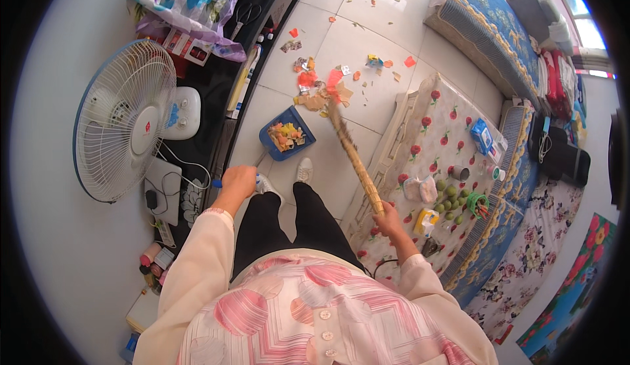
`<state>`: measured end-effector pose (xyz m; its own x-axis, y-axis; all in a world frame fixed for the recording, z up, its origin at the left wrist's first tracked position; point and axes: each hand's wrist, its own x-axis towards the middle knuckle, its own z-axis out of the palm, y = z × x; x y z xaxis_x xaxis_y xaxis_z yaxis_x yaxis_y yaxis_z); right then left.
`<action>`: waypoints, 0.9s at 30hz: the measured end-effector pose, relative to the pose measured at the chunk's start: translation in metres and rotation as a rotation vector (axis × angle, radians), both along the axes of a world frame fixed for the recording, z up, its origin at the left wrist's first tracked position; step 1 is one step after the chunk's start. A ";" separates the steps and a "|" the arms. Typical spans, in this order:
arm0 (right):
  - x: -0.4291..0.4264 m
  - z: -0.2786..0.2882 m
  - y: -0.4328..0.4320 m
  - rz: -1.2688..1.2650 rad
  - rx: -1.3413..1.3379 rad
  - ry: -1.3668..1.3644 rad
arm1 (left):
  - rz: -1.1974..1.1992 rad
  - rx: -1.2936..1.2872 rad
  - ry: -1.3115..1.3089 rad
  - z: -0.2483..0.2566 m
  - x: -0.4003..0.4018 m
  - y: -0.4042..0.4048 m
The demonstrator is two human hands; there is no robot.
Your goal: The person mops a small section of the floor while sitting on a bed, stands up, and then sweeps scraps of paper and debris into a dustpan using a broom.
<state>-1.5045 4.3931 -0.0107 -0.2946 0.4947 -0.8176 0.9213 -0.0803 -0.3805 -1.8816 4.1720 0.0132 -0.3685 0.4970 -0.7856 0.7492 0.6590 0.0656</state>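
Observation:
My left hand (238, 184) grips the handle of a blue dustpan (287, 154), which rests on the tiled floor ahead of my shoes. Scraps of orange, yellow and brown paper (285, 136) lie inside the pan. In my right hand (388, 220) is the upper end of a straw broom (362, 168), slanting away to the floor. Its blurred lower end reaches a heap of torn paper scraps (315, 100) just beyond the pan, where part of the heap is hidden. More loose scraps, such as a red piece (410, 61), are scattered farther off.
On my left, a black cabinet (197, 119) bears a white fan (128, 121) and a cloth-covered object (192, 5). A low table with a rose-patterned cover (418, 119) stands at right, holding several green fruits (449, 198). Blue-covered sofas (485, 25) lie beyond it.

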 end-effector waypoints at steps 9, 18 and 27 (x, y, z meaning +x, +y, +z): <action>-0.093 0.002 0.096 0.363 0.072 -0.182 | 0.076 -0.021 -0.050 0.006 -0.007 -0.005; -0.138 0.004 0.086 0.314 0.487 0.076 | 0.085 0.045 -0.073 0.011 -0.017 -0.010; -0.166 0.024 0.067 0.593 0.285 -0.154 | 0.126 0.101 -0.117 0.008 -0.035 -0.022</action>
<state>-1.6704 4.4600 0.0129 -0.4732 0.4879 -0.7335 0.8241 0.5395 -0.1728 -1.9164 4.1501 0.0216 -0.3421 0.5314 -0.7750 0.6448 0.7327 0.2177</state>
